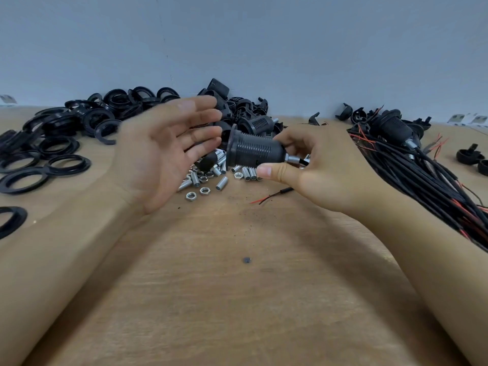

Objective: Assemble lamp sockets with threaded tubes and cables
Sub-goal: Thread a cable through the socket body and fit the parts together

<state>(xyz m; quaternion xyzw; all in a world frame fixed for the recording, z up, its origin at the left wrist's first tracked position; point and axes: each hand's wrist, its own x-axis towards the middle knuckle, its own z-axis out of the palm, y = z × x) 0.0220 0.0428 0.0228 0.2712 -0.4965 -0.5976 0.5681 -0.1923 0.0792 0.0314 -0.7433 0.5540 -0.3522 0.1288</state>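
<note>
The right hand [311, 165] pinches a black lamp socket [254, 151] by its narrow end, where a short metal tube [291, 159] sticks out with a black cable [303, 162] running from it; the socket hangs just above the middle of the desk [237, 286], lying sideways with its flanged mouth towards the left hand [163, 149]. That hand is spread wide, fingers straight, holding nothing, its fingertips just beside the flange (it is blurred, so exact contact is hard to call).

Directly beneath lies a scatter of loose tubes and nuts [211, 178]. Black rings [52, 143] are heaped at the far left of the desk, spare socket parts [237, 107] along the far edge, and finished sockets with their cables [412, 165] at the right.

The grip looks light, only fingertips at the thin end. If the open palm knocks the flange, the socket could twist out and drop among the nuts, or the tube could work loose on its thread. The trailing red and black wire ends [266, 198] could also snag.
</note>
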